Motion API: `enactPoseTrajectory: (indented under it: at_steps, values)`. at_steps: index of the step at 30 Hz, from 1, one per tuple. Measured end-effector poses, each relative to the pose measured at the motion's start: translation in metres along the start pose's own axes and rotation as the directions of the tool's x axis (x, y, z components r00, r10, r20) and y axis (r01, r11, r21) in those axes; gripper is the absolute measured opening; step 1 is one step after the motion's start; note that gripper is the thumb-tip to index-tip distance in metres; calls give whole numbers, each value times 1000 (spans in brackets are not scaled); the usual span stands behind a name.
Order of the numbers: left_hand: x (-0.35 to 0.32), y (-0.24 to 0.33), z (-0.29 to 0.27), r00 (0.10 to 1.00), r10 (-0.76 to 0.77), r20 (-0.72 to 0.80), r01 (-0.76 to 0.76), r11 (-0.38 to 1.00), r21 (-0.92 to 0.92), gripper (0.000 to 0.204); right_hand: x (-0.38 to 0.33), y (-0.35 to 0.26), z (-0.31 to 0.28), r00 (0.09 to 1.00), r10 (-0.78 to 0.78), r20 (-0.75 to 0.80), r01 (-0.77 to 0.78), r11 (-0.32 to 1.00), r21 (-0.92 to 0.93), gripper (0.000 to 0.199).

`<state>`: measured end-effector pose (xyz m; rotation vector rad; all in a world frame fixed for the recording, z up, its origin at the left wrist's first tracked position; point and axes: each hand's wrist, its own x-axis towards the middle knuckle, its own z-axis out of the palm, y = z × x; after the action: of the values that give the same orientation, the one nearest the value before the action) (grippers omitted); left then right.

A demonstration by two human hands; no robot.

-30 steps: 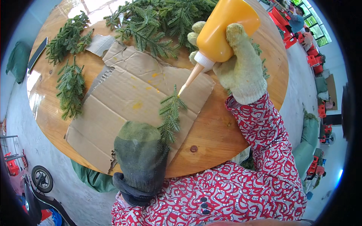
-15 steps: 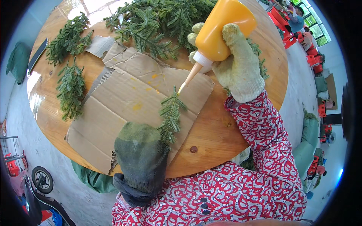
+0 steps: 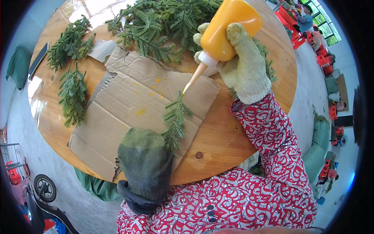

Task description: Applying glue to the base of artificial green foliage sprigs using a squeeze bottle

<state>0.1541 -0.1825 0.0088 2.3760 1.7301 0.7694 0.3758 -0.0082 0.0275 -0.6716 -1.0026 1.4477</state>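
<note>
My right hand (image 3: 244, 64), in a pale knit glove, grips an orange squeeze bottle (image 3: 233, 29) that is tilted nozzle-down. Its long tapered nozzle (image 3: 194, 80) meets the upper end of a green fir sprig (image 3: 177, 119). At the sprig's lower end is my left hand (image 3: 142, 156), in a dark glove with a greenish fingertip area. That hand is closed around the sprig's base, its fingers mostly hidden beneath the glove's back. Under both lies a torn sheet of brown cardboard (image 3: 111, 117) marked with several yellow-orange spots.
A round wooden table (image 3: 218, 144) carries the cardboard. Fir branches (image 3: 156, 31) are heaped at the far side, with smaller bunches (image 3: 72, 95) on the left. A dark flat object (image 3: 38, 59) lies at the left rim. On the floor at left stands a wheeled vehicle (image 3: 44, 188).
The bottle and my right hand have shifted very slightly left. The nozzle stays at the sprig's tip, and my left hand keeps its place.
</note>
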Motion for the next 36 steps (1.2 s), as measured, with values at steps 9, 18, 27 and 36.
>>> enactPoseTrajectory:
  at_steps: [9,18,27,36]
  values:
    - [3,0,1,999,31,-25,-30,999,29,30,3,2,-3,1000,0,-6,1,994,106,38]
    - [-9,-9,1,1000,13,-19,-13,1000,-24,43,17,-6,-13,998,50,34,-58,949,308,35]
    - [2,-23,16,992,57,-113,-54,998,26,26,36,-15,-28,996,-32,77,2,932,363,45]
    - [3,-56,28,920,210,-330,-250,965,-82,17,54,-24,-44,995,-68,74,22,869,493,49]
